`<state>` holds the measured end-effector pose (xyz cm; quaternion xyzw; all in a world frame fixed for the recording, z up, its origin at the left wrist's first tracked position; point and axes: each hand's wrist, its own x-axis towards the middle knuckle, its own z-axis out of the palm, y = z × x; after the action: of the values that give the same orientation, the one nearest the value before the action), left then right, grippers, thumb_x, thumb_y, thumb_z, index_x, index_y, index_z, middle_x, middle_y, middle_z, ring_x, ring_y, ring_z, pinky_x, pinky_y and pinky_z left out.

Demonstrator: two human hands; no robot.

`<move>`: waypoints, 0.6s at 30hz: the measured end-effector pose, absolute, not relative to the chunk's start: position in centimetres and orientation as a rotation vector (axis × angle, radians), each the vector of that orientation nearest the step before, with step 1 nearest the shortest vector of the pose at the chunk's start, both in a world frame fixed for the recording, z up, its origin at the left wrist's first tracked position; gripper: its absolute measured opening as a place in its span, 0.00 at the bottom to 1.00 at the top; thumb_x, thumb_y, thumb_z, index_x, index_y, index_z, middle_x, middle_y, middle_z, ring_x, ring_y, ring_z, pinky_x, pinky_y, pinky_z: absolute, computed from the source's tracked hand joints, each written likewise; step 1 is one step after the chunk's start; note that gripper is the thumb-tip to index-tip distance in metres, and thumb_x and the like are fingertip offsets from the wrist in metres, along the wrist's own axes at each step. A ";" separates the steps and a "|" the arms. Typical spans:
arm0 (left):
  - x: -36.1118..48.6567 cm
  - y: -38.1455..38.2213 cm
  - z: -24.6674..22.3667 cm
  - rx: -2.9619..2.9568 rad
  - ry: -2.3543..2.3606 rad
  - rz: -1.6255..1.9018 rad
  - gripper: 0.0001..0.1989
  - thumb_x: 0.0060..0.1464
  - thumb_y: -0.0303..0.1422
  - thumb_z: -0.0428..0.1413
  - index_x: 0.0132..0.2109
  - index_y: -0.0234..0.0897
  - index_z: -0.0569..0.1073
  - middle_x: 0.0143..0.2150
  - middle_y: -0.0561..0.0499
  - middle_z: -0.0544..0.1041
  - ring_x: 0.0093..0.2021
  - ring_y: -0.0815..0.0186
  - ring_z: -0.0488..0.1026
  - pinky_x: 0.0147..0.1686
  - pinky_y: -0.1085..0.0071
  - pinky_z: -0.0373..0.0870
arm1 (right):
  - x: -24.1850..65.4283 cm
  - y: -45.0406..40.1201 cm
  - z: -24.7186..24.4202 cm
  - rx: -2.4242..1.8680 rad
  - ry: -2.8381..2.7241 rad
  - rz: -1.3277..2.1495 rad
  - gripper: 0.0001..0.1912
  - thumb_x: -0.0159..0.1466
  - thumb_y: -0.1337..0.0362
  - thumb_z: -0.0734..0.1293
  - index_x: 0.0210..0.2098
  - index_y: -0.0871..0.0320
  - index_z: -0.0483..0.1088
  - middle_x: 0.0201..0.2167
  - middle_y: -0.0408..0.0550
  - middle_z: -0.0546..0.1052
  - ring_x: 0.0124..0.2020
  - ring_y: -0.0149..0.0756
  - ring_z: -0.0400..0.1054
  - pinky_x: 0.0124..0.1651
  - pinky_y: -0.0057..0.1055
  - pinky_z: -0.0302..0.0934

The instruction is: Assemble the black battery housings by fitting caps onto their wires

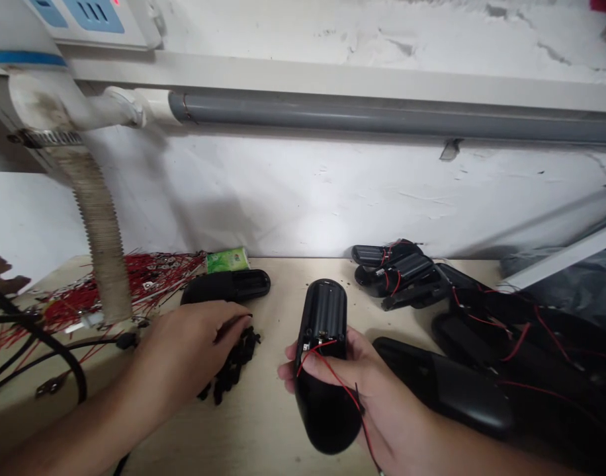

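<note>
In right hand [362,377], glossy black casing [327,396]

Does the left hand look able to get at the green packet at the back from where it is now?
Probably, but not straight on: a black case lies between the left hand and the green packet. The space above looks free.

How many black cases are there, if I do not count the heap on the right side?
2. One is in the right hand; the other lies beside the green packet, beyond the left hand. The left hand may hide more.
</note>
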<state>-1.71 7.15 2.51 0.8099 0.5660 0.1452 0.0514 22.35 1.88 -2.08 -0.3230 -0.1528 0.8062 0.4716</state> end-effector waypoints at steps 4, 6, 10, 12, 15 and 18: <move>-0.5 6.3 3.4 2.319 1.554 0.593 0.13 0.67 0.42 0.57 0.44 0.46 0.86 0.41 0.53 0.86 0.36 0.67 0.79 0.34 0.75 0.69 | 22.4 1.8 -2.2 -0.791 -0.410 1.974 0.31 0.44 0.61 0.88 0.41 0.58 0.74 0.37 0.49 0.85 0.39 0.42 0.81 0.49 0.36 0.69; 0.3 5.6 4.0 2.096 1.444 0.665 0.10 0.64 0.41 0.61 0.42 0.45 0.86 0.34 0.55 0.85 0.30 0.69 0.76 0.29 0.79 0.68 | 22.4 1.8 -2.5 -0.786 -0.456 1.967 0.31 0.45 0.60 0.88 0.43 0.59 0.74 0.37 0.50 0.85 0.40 0.42 0.81 0.50 0.37 0.68; 1.5 4.6 4.6 1.812 1.309 0.788 0.06 0.58 0.38 0.66 0.37 0.42 0.85 0.29 0.54 0.84 0.27 0.71 0.76 0.25 0.83 0.67 | 22.3 2.0 -2.8 -0.759 -0.488 1.952 0.35 0.46 0.60 0.87 0.48 0.58 0.73 0.38 0.49 0.85 0.40 0.41 0.80 0.51 0.38 0.66; 1.7 4.4 4.6 1.776 1.292 0.855 0.04 0.56 0.36 0.68 0.37 0.42 0.86 0.32 0.53 0.85 0.30 0.70 0.80 0.29 0.83 0.72 | 22.3 2.0 -2.7 -0.759 -0.480 1.953 0.35 0.45 0.61 0.87 0.48 0.58 0.73 0.38 0.49 0.85 0.40 0.41 0.79 0.51 0.37 0.66; 1.6 4.2 4.3 1.803 1.267 0.881 0.07 0.58 0.35 0.67 0.44 0.47 0.88 0.37 0.53 0.87 0.36 0.67 0.83 0.37 0.80 0.77 | 22.3 2.0 -2.6 -0.775 -0.484 1.955 0.35 0.45 0.61 0.88 0.46 0.58 0.72 0.36 0.49 0.85 0.40 0.40 0.79 0.52 0.37 0.65; 1.4 4.1 4.0 1.853 1.166 0.866 0.09 0.62 0.34 0.65 0.46 0.51 0.89 0.36 0.55 0.85 0.35 0.70 0.81 0.35 0.83 0.74 | 22.3 1.9 -2.8 -0.786 -0.505 1.945 0.34 0.45 0.59 0.87 0.46 0.58 0.72 0.37 0.48 0.84 0.40 0.41 0.78 0.53 0.38 0.64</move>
<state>1.45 4.11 4.02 0.7270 0.4572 0.3396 0.3835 22.34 1.85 -2.78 -0.3212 -0.2064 0.7945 0.4722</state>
